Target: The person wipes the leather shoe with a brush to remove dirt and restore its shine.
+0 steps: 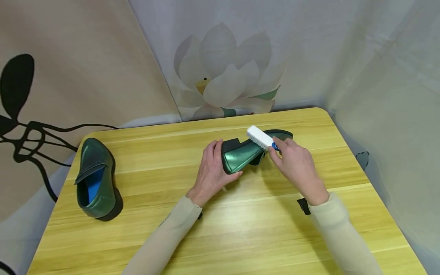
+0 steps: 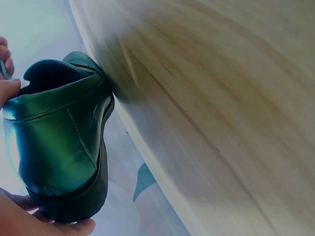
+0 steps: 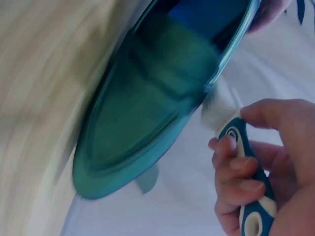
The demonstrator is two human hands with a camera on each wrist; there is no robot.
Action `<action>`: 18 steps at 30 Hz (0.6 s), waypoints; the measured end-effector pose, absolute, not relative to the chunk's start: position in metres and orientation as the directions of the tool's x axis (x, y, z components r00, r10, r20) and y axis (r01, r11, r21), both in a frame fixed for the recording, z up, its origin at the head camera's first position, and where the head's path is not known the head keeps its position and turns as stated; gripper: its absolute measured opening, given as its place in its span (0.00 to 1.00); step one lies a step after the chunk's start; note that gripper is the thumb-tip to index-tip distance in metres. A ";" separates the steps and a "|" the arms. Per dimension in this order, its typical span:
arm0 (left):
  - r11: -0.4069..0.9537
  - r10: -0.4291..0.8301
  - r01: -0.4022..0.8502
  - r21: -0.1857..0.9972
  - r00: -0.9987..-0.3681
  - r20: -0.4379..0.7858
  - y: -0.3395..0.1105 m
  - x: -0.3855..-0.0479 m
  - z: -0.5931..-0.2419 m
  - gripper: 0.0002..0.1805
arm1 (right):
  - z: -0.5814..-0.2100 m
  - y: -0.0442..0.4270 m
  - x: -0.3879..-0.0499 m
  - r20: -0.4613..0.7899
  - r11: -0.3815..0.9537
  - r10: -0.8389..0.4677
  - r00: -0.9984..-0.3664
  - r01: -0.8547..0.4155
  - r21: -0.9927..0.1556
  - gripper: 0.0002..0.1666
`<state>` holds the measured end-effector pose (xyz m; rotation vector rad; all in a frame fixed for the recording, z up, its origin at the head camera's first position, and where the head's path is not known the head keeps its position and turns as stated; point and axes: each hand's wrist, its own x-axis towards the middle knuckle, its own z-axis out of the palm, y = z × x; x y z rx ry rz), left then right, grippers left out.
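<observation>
Green shoe [image 1: 241,157], frame centre: left grip [image 1: 214,165] clasping heel [image 1: 230,145], right grip [image 1: 297,163] pinching brush [image 1: 259,137]; I judge brushing underway, frame-left shoe [image 1: 105,187] pending.

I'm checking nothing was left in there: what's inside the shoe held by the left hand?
In the right wrist view, a blue lining shows inside the shoe. Its upper covers the space toward the toe, so what lies there cannot be seen.

2 arms [image 1: 164,237] forward; right fingers [image 3: 235,191] curled.
</observation>
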<state>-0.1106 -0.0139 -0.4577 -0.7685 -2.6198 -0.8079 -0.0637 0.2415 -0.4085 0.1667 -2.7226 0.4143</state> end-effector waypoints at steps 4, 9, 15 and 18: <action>0.703 0.405 0.567 0.429 -0.815 0.414 -0.013 -0.111 -0.457 0.64 | -0.408 0.232 -0.060 0.399 0.942 -0.142 -0.906 -0.248 -0.228 0.23; 0.706 0.402 0.559 0.435 -0.822 0.404 -0.013 -0.110 -0.457 0.63 | -0.413 0.242 -0.063 0.415 0.948 -0.091 -0.905 -0.206 -0.241 0.23; 0.703 0.398 0.560 0.438 -0.820 0.410 -0.014 -0.111 -0.458 0.63 | -0.421 0.265 -0.071 0.400 0.943 0.052 -0.915 -0.087 -0.322 0.22; 0.697 0.395 0.563 0.445 -0.819 0.417 -0.013 -0.112 -0.456 0.63 | -0.423 0.263 -0.073 0.388 0.927 0.048 -0.920 -0.103 -0.361 0.23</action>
